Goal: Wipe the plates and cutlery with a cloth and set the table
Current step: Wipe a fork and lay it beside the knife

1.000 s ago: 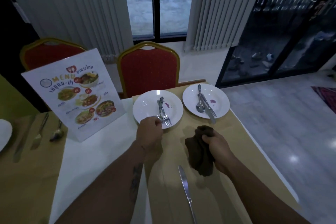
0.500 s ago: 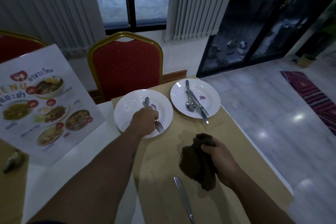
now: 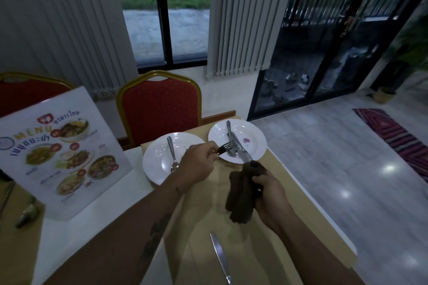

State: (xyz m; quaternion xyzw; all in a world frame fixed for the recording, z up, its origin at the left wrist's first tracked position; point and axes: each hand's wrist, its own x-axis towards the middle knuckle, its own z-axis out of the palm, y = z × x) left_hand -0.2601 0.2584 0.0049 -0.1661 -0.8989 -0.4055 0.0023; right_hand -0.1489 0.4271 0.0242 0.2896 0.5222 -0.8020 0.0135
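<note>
far left, at 9 o'clock: a spoon (image 3: pixel 29 211) lies on a tan mat at the table edge, partly cut off by the frame. beside it stands a menu card (image 3: pixel 62 157) with food photos, upright and tilted back, on the white tablecloth (image 3: pixel 76 238). two red chairs behind, the nearer red chair (image 3: pixel 159 111) at 12 o'clock of the plates.

centre: left plate (image 3: pixel 159 162), white, sits on the tan runner (image 3: pixel 278 227); a second spoon (image 3: pixel 172 155) rests in it, handle toward 12 o'clock. left hand (image 3: pixel 196 165) is over this plate's 3 o'clock rim, fingers pinched on a fork (image 3: pixel 225 147), tines pointing toward 2 o'clock, held above the gap between the plates.

right of it: right plate (image 3: pixel 237 140), white, with a small purple mark; a knife and another utensil lie crossed in it, details unclear under the fork tines.

right hand (image 3: pixel 269 196) at 5 o'clock of the right plate, clenched around a dark brown cloth (image 3: pixel 243 194) that hangs bunched below the fist, above the runner.

near edge, 6 o'clock: a table knife (image 3: pixel 220 257) lies on the runner, tip pointing away from the person.
</note>
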